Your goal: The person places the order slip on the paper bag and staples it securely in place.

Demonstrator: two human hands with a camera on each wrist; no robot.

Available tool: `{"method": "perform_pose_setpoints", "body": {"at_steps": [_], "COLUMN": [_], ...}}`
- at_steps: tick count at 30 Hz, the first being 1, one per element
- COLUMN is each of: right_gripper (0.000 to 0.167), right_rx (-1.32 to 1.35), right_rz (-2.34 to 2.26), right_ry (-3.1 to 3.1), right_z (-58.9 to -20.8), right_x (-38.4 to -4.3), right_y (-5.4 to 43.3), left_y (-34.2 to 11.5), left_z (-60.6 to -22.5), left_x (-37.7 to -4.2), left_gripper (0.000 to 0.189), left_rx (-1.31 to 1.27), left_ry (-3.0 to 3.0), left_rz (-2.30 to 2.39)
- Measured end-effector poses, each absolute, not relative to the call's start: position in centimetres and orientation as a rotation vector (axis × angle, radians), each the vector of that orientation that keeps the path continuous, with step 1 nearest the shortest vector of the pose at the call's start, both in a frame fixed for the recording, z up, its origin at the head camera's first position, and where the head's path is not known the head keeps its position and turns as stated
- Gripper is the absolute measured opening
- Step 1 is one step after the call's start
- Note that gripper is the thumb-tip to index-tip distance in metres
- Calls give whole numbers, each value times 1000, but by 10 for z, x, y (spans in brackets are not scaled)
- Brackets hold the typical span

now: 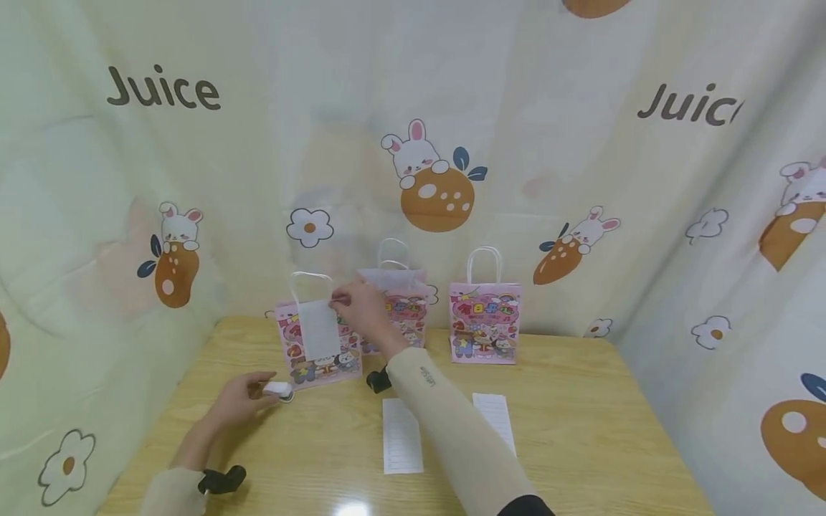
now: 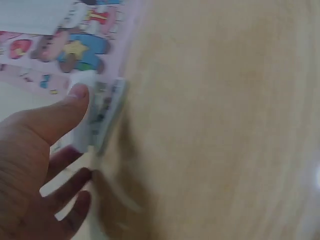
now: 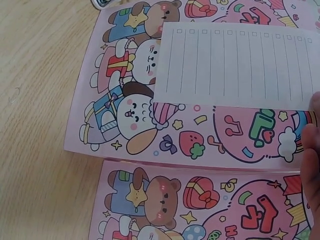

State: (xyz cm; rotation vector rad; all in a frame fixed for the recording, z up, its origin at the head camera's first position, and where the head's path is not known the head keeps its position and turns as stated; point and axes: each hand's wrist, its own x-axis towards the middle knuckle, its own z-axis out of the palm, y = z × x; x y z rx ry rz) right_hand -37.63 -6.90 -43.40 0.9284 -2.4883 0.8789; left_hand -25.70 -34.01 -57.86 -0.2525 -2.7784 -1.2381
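My right hand point(image 1: 366, 309) pinches the top of a white lined checklist sheet point(image 1: 319, 333) against the upper edge of the leftmost pink cartoon paper bag point(image 1: 351, 364), which leans slightly. In the right wrist view, rows with small tick boxes show on the sheet, and only fingertips point(image 3: 311, 155) appear at the right edge. Low by that bag's bottom left corner, my left hand point(image 1: 237, 400) holds a small white stapler point(image 1: 279, 389) between thumb and fingers. The left wrist view shows the stapler point(image 2: 84, 117) just above the table, its base apart from its top.
Behind my right hand stands a second pink bag point(image 1: 409, 304), partly hidden. A third bag point(image 1: 484, 326) stands to its right. Two more checklist sheets point(image 1: 401, 437) lie on the wooden table point(image 1: 581, 430), one partly under my right sleeve. A printed curtain point(image 1: 548, 179) hangs behind.
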Motion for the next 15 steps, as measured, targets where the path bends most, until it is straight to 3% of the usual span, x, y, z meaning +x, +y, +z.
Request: {"method": "perform_pose_setpoints", "body": {"at_steps": [7,11,15], "right_gripper": [13,14,14], "right_rx": [873,854,846], "right_rz": [924,919,911], "right_ry": [-2525,-2534,-2538], "right_z": [-441,-442,-437], "right_x": [-372,-370,-374], "right_y": [-74,-74,-73], "left_y": [-339,-338,-336], "left_z": [-595,-591,-582], "left_x": [-257,-255,-253], "left_gripper": [40,28,29], "left_rx": [-321,-307,-235], "left_ry": [-2778,-2795,-2805], "left_rz": [-1108,-1082,-1135]}}
